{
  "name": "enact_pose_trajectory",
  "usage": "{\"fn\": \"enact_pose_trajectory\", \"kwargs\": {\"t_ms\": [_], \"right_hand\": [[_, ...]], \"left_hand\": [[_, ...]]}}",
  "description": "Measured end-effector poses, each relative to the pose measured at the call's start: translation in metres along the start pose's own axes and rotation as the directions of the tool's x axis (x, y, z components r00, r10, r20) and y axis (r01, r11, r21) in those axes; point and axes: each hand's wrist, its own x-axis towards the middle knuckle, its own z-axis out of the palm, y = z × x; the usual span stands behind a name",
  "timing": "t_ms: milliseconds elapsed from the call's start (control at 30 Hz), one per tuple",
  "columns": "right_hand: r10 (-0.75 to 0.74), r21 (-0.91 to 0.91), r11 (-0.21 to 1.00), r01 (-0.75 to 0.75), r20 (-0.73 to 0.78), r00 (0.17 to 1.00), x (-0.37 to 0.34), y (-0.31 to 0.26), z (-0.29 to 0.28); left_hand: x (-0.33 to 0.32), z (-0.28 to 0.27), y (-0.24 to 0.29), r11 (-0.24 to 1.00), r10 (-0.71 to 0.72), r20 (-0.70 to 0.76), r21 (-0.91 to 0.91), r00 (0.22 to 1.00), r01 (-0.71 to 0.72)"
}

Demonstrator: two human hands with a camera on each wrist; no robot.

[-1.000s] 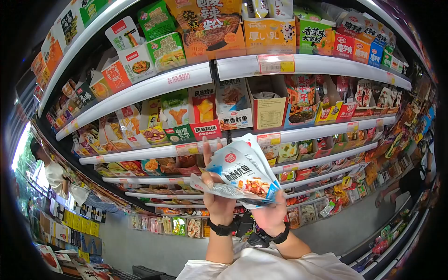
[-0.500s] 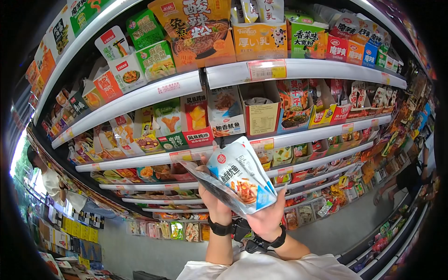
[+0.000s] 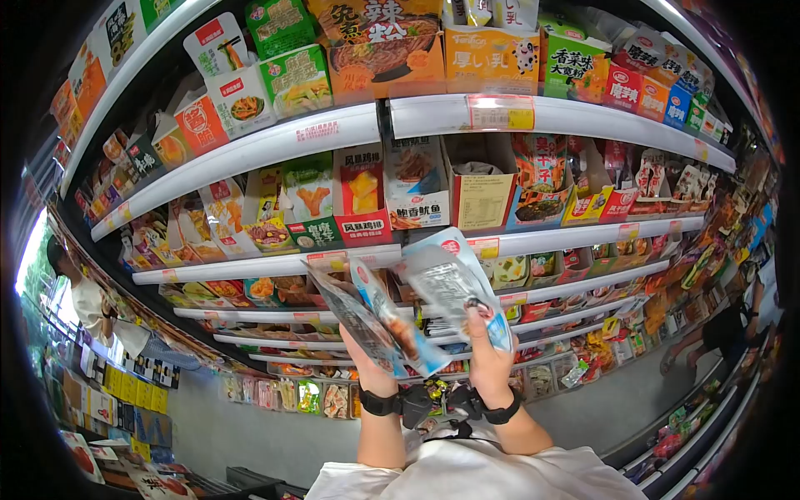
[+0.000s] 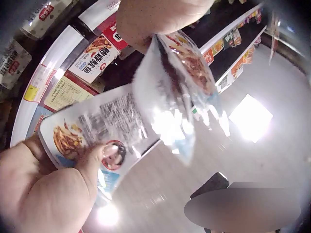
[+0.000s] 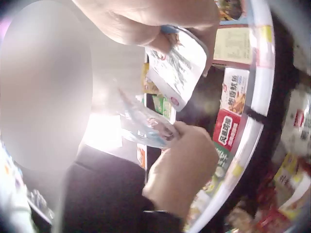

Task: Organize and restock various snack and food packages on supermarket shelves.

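Observation:
My left hand (image 3: 372, 367) grips snack pouches (image 3: 354, 312) that stand tilted and fanned slightly apart, one with a shiny back. Over to the right, my right hand (image 3: 493, 360) pinches more silver-and-blue pouches (image 3: 446, 279) of the same kind, thumb across their face. Between the two bunches a narrow gap shows. In the left wrist view, the right hand's pouch (image 4: 119, 114) turns its printed back with small text toward the camera, while the left hand (image 4: 163, 17) holds its pouches (image 4: 167, 92) from above. The right wrist view shows the left hand (image 5: 187, 162) pinching a pouch edge.
Shelves of boxed and bagged snacks rise in front, including a white display box (image 3: 418, 210) with matching print and an open carton (image 3: 483, 200). A white shelf edge (image 3: 575, 239) runs just behind the pouches. One person (image 3: 92, 308) stands at left, another (image 3: 725, 329) at right.
The pouches, earlier together in one bunch between both hands, are now split into two bunches. My right hand has lifted its share up and turned it, apart from the left hand's.

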Motion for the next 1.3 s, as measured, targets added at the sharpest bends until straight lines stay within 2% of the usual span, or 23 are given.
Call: {"fn": "enact_pose_trajectory", "kwargs": {"t_ms": [33, 67, 100, 167, 200, 233, 300, 400, 433, 500, 533, 567, 633, 767, 900, 967, 1000, 1033, 1100, 1167, 1233, 1267, 1300], "right_hand": [[-0.331, -0.242, 0.908, 0.342, 0.085, 0.940, 0.003, -0.004, 0.000], [-0.591, -0.421, 0.650, 0.632, 0.243, 0.769, 0.005, -0.008, 0.000], [-0.589, -0.419, 0.652, 0.632, 0.246, 0.770, 0.007, -0.012, -0.001], [-0.643, -0.528, 0.314, 0.789, 0.493, 0.586, 0.009, -0.017, -0.004], [-0.643, -0.545, 0.314, 0.777, 0.480, 0.596, 0.009, -0.015, -0.003], [-0.643, -0.550, 0.314, 0.774, 0.476, 0.600, 0.008, -0.015, 0.000], [-0.631, -0.621, 0.170, 0.765, 0.528, 0.569, 0.009, -0.017, 0.002], [-0.580, -0.652, 0.147, 0.744, 0.552, 0.599, 0.012, -0.014, -0.001], [-0.571, -0.661, 0.137, 0.737, 0.556, 0.605, 0.013, -0.014, -0.002], [-0.513, -0.682, 0.107, 0.723, 0.586, 0.628, 0.011, -0.022, -0.006], [-0.453, -0.693, 0.074, 0.717, 0.617, 0.644, 0.011, -0.026, -0.007], [-0.453, -0.695, 0.074, 0.715, 0.616, 0.645, 0.010, -0.029, -0.009], [-0.335, -0.689, 0.101, 0.717, 0.655, 0.677, 0.009, -0.035, -0.013], [-0.250, -0.652, 0.118, 0.749, 0.711, 0.658, 0.008, -0.044, -0.015], [-0.204, -0.612, 0.138, 0.779, 0.752, 0.627, 0.006, -0.049, -0.018], [-0.186, -0.571, 0.181, 0.801, 0.779, 0.598, 0.008, -0.049, -0.021], [-0.184, -0.568, 0.182, 0.802, 0.782, 0.596, 0.008, -0.050, -0.020], [-0.167, -0.569, 0.223, 0.792, 0.778, 0.606, 0.007, -0.053, -0.019], [-0.147, -0.569, 0.260, 0.780, 0.775, 0.614, 0.007, -0.055, -0.018], [-0.137, -0.554, 0.323, 0.768, 0.775, 0.617, 0.006, -0.055, -0.018], [-0.179, -0.526, 0.355, 0.773, 0.773, 0.608, 0.009, -0.052, -0.022], [-0.221, -0.500, 0.388, 0.774, 0.765, 0.605, 0.010, -0.049, -0.023], [-0.219, -0.500, 0.391, 0.773, 0.765, 0.606, 0.010, -0.045, -0.024]], "left_hand": [[0.000, 0.019, -0.002, 0.797, -0.176, 0.148, -0.559, 0.973, 0.229], [0.001, 0.022, -0.006, 0.874, -0.112, 0.144, -0.457, 0.983, 0.167], [0.002, 0.017, -0.005, 0.875, -0.107, 0.143, -0.457, 0.984, 0.162], [0.003, -0.015, -0.002, 0.839, -0.202, 0.208, -0.467, 0.957, 0.278], [0.003, -0.047, -0.001, 0.912, -0.183, 0.115, -0.352, 0.976, 0.212], [-0.004, -0.046, -0.002, 0.911, -0.189, 0.112, -0.352, 0.976, 0.217], [-0.021, -0.035, -0.007, 0.975, -0.163, 0.050, -0.145, 0.985, 0.169], [-0.034, -0.014, -0.012, 0.977, -0.100, -0.012, 0.187, 0.995, 0.100], [-0.033, -0.011, -0.013, 0.976, -0.107, -0.013, 0.188, 0.994, 0.108], [-0.029, -0.004, -0.011, 0.977, -0.199, 0.171, 0.117, 0.965, 0.181], [-0.023, 0.003, -0.008, 0.951, -0.302, 0.229, 0.134, 0.925, 0.277], [-0.025, 0.009, -0.008, 0.951, -0.304, 0.228, 0.133, 0.925, 0.280], [-0.029, 0.019, -0.007, 0.824, -0.183, 0.142, 0.561, 0.973, 0.073], [-0.027, 0.013, -0.005, 0.774, -0.180, 0.136, 0.631, 0.974, 0.055], [-0.025, 0.012, 0.000, 0.806, -0.214, 0.126, 0.582, 0.969, 0.103], [-0.027, 0.022, 0.001, 0.899, -0.236, 0.051, 0.391, 0.970, 0.198], [-0.020, 0.015, 0.004, 0.920, -0.353, -0.023, 0.174, 0.935, 0.352], [-0.022, 0.017, 0.003, 0.921, -0.350, -0.022, 0.172, 0.936, 0.349], [-0.028, 0.024, -0.002, 0.909, -0.234, -0.033, 0.348, 0.972, 0.230], [-0.026, 0.023, -0.001, 0.929, -0.274, -0.046, 0.247, 0.961, 0.277], [-0.028, 0.032, -0.003, 0.890, -0.282, 0.061, 0.389, 0.958, 0.237], [-0.029, 0.036, -0.004, 0.892, -0.268, 0.016, 0.382, 0.963, 0.241], [-0.028, 0.006, -0.001, 0.785, -0.199, 0.172, 0.618, 0.965, 0.052]]}}
